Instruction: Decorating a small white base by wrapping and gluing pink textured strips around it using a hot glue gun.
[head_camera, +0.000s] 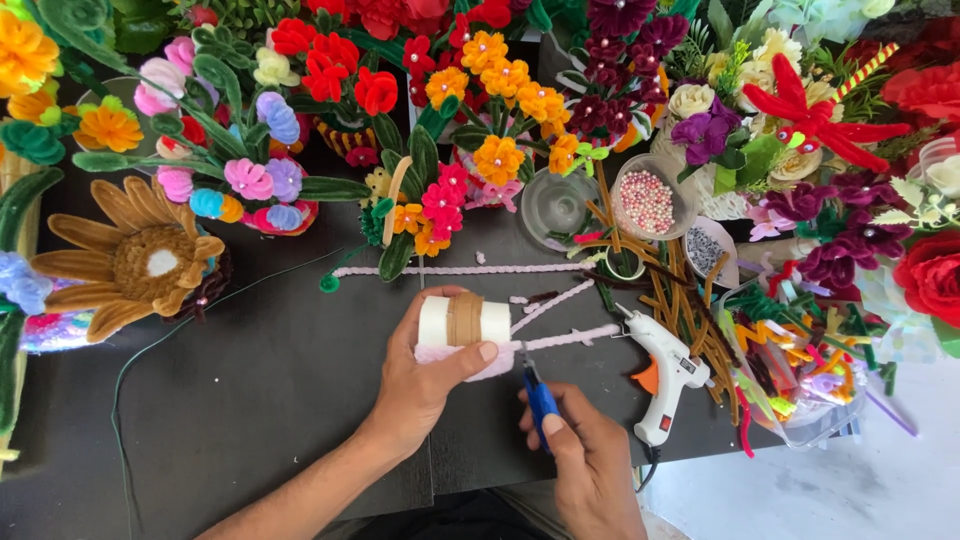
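Left hand fingers clamp white cylinder, fuzzy pink strip; right hand fingers grip blue scissors.

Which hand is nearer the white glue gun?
Right. The right hand, holding blue scissors, sits just beside the glue gun; the left hand grips a white roll farther away.

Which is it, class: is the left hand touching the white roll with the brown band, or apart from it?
Touching. The head view shows the left hand wrapped around the white roll, thumb pressed along its lower edge and fingers curled behind its left end.
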